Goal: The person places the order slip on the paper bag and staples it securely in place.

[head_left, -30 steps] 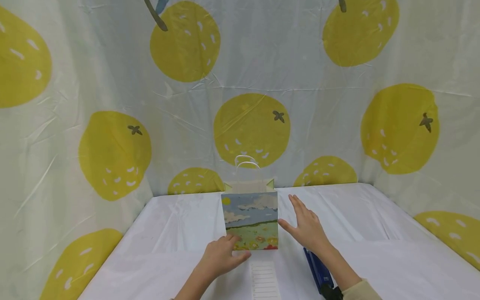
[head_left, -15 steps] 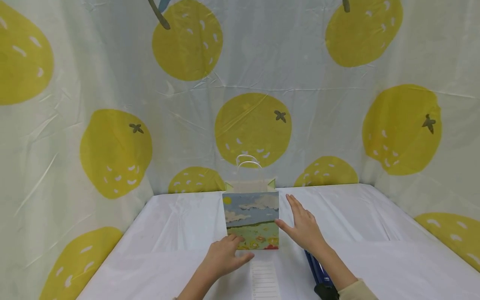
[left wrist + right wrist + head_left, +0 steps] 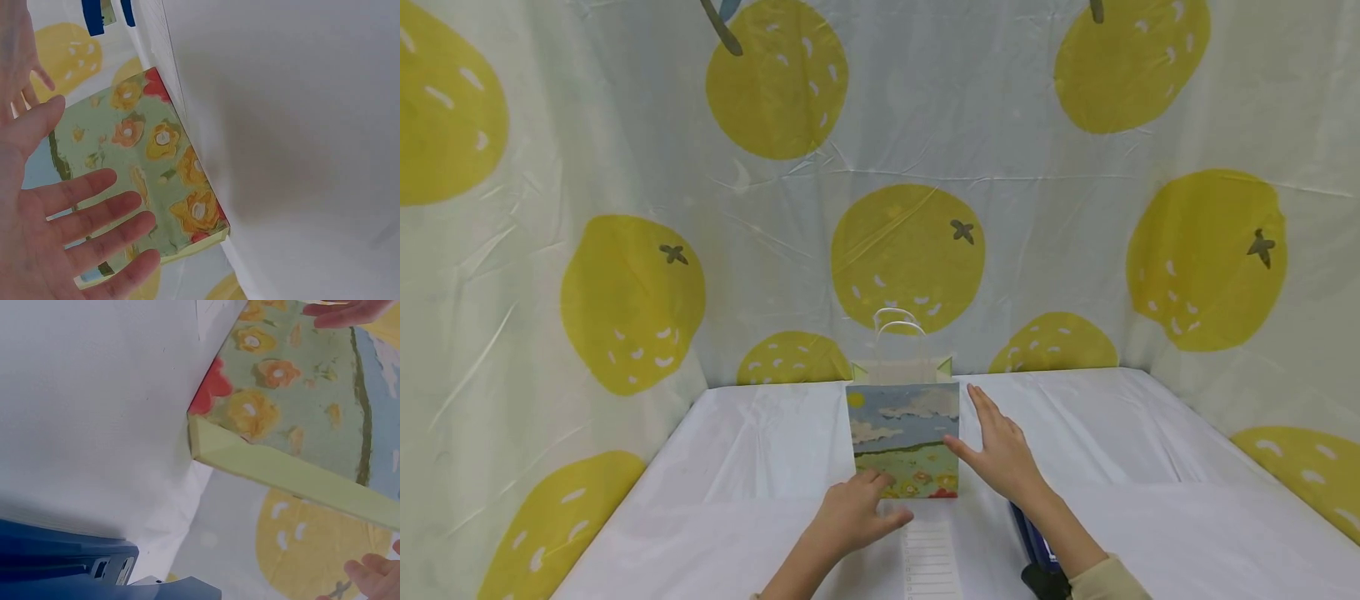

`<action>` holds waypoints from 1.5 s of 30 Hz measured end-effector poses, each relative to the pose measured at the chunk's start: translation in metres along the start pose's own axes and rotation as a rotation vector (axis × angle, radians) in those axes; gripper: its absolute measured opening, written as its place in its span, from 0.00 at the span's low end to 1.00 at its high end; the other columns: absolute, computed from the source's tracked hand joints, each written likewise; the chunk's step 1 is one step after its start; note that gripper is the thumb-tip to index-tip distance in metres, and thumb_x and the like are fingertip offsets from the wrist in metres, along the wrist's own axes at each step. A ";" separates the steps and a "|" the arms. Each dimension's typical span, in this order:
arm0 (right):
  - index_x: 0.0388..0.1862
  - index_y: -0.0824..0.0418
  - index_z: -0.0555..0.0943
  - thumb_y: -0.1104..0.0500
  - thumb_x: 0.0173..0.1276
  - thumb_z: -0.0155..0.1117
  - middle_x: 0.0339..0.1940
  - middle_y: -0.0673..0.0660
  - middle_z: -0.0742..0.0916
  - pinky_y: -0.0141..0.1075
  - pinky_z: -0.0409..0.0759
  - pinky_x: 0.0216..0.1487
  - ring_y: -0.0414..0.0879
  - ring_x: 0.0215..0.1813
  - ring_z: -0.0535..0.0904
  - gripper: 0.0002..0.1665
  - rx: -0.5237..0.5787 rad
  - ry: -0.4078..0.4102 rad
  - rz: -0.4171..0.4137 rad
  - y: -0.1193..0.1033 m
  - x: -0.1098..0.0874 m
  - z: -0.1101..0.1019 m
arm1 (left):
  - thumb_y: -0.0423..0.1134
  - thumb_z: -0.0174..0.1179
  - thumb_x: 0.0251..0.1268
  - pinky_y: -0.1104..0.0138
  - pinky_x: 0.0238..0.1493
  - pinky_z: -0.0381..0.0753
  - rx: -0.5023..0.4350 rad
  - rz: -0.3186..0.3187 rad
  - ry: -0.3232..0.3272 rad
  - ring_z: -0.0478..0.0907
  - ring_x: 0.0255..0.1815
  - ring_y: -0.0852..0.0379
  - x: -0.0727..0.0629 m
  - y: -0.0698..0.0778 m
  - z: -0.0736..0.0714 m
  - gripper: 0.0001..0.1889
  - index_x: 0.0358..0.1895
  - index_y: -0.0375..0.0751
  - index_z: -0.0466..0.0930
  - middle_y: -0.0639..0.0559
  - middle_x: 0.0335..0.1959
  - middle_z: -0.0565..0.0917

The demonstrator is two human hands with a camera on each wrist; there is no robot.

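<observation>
Head view shows a small paper bag (image 3: 904, 437) with a painted flower meadow standing upright at lower centre of the white tabletop (image 3: 1150, 467). Left hand (image 3: 850, 517) rests at the bag's lower left corner, fingers (image 3: 94, 219) straight and spread, holding nothing. Right hand (image 3: 1003, 454) lies flat beside the bag's right edge, fingers straight. A lined notepad (image 3: 931, 558) lies below the bag; a blue device (image 3: 1037, 550) sits under the right wrist.

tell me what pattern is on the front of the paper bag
A painted landscape on the paper bag: blue sky, white clouds, yellow sun, green meadow with orange and red flowers. Head view shows it best.
</observation>
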State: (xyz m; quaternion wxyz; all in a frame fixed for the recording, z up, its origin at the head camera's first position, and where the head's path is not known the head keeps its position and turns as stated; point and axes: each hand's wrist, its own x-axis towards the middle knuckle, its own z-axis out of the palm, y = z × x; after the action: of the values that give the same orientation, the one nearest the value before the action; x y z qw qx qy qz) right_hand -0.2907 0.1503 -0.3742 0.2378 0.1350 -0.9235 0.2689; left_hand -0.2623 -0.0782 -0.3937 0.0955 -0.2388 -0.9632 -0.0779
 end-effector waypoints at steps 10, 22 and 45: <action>0.72 0.62 0.49 0.40 0.59 0.59 0.71 0.64 0.60 0.63 0.55 0.62 0.61 0.69 0.58 0.51 0.031 0.004 0.001 -0.003 0.001 0.002 | 0.64 0.57 0.50 0.63 0.29 0.75 -0.004 -0.003 -0.012 0.78 0.35 0.56 0.001 0.005 0.004 0.29 0.47 0.46 0.77 0.53 0.40 0.81; 0.72 0.61 0.49 0.40 0.58 0.60 0.71 0.64 0.61 0.64 0.56 0.61 0.61 0.69 0.59 0.52 0.053 0.039 -0.009 -0.008 0.003 0.004 | 0.64 0.62 0.45 0.61 0.32 0.74 0.028 -0.020 -0.089 0.77 0.39 0.57 0.006 0.010 0.006 0.30 0.47 0.47 0.77 0.54 0.42 0.81; 0.72 0.62 0.49 0.41 0.58 0.62 0.71 0.63 0.61 0.64 0.55 0.61 0.61 0.69 0.59 0.52 0.065 0.061 -0.007 -0.010 0.005 0.007 | 0.55 0.64 0.49 0.70 0.25 0.71 0.107 0.072 -0.147 0.76 0.29 0.64 0.013 0.020 0.015 0.22 0.48 0.53 0.78 0.61 0.34 0.80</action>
State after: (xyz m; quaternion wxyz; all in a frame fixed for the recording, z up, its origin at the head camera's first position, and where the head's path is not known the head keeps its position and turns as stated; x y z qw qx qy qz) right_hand -0.2934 0.1374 -0.3724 0.2623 0.1375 -0.9062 0.3018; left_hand -0.2658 -0.0523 -0.4030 0.0400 -0.2731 -0.9611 -0.0051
